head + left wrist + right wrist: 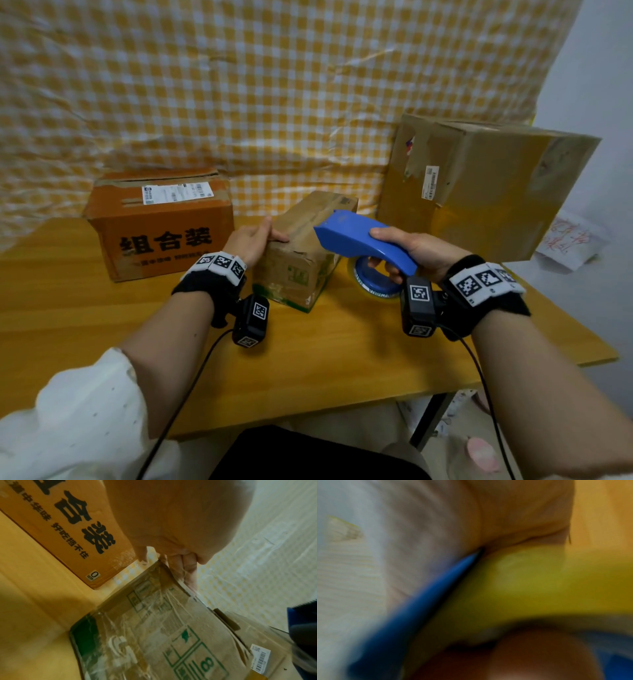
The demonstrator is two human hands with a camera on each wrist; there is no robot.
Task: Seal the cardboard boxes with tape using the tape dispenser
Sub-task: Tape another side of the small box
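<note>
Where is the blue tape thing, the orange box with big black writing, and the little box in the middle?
blue tape dispenser (356,236), head view, on its blue top shell.
orange box (164,236), head view, on its printed front face.
small box (301,246), head view, on its top, near the front edge.

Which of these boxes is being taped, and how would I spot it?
Start at the wooden table before the checked yellow cloth, where three boxes stand. It is the small box in the middle, between the orange box and the tall box. Only it has green print, the left hand gripping its corner and the blue tape dispenser over it.
</note>
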